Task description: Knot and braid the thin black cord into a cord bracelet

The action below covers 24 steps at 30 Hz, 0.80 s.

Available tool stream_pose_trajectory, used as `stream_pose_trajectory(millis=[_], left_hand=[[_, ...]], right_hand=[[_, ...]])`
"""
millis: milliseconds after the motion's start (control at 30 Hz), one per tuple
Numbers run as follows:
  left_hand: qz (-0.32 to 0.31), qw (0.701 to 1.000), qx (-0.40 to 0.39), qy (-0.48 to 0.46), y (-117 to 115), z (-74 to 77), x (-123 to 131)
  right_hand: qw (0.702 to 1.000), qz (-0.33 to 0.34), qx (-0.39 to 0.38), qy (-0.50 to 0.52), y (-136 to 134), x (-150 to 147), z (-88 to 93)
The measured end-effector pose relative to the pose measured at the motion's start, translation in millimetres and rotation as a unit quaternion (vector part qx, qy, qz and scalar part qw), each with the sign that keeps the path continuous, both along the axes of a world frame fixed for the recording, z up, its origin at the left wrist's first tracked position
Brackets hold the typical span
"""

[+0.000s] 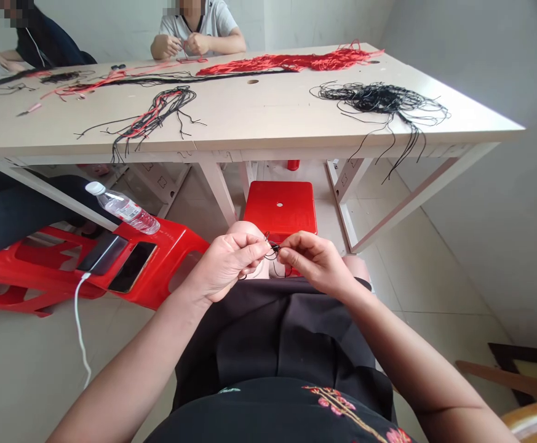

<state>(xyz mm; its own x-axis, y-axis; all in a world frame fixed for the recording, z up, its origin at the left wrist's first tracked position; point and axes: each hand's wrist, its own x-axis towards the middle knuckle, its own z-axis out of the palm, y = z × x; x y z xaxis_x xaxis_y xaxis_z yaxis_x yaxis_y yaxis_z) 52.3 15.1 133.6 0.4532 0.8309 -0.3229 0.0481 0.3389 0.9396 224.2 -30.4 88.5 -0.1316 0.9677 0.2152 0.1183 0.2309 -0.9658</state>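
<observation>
Above my lap, my left hand (234, 258) pinches a thin black cord (274, 248) between thumb and forefinger. Close by on the right, my right hand (312, 258) grips the same cord with its fingertips. The short stretch between the hands looks looped or knotted, though it is too small to make out fully. Loose ends of it hang below, over my knees. A red stool (280, 206) stands just beyond my hands, partly under the table.
On the table (259, 117) lie a tangle of black cords (383, 98), a black-and-red bundle (157, 114) and a pile of red cords (286, 63). A bottle (127, 209) and a phone (133, 266) rest on a red stool at left. Two people sit across the table.
</observation>
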Motion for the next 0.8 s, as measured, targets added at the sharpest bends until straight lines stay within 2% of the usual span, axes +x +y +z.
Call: stream_pose_trajectory(millis=[100, 267, 367, 500, 600, 667, 800], left_hand=[[0.000, 0.999, 0.024, 0.035, -1.7, -5.0, 0.9], [-0.023, 0.995, 0.063, 0.080, -6.2, -11.1, 3.6], [-0.020, 0.992, 0.081, 0.099, -8.1, -11.0, 3.9], [-0.014, 0.988, 0.105, 0.110, -9.2, -8.7, 3.5], [-0.024, 0.988, 0.118, 0.102, -9.1, -5.8, 3.1], [-0.025, 0.987, 0.125, 0.098, -9.0, -3.7, 2.3], [-0.030, 0.985, 0.128, 0.108, -9.8, -0.2, 0.7]], right_hand=[[0.991, -0.037, 0.065, -0.114, 3.1, 6.9, 12.1], [0.931, -0.070, 0.214, -0.287, 8.8, 13.5, 26.5], [0.905, -0.113, 0.255, -0.320, 13.7, 18.1, 31.1], [0.884, -0.193, 0.289, -0.313, 17.5, 24.8, 38.8], [0.886, -0.226, 0.285, -0.288, 13.9, 28.7, 41.6], [0.900, -0.224, 0.255, -0.272, 10.3, 32.9, 40.7], [0.951, -0.122, 0.180, -0.218, 9.3, 41.7, 37.1]])
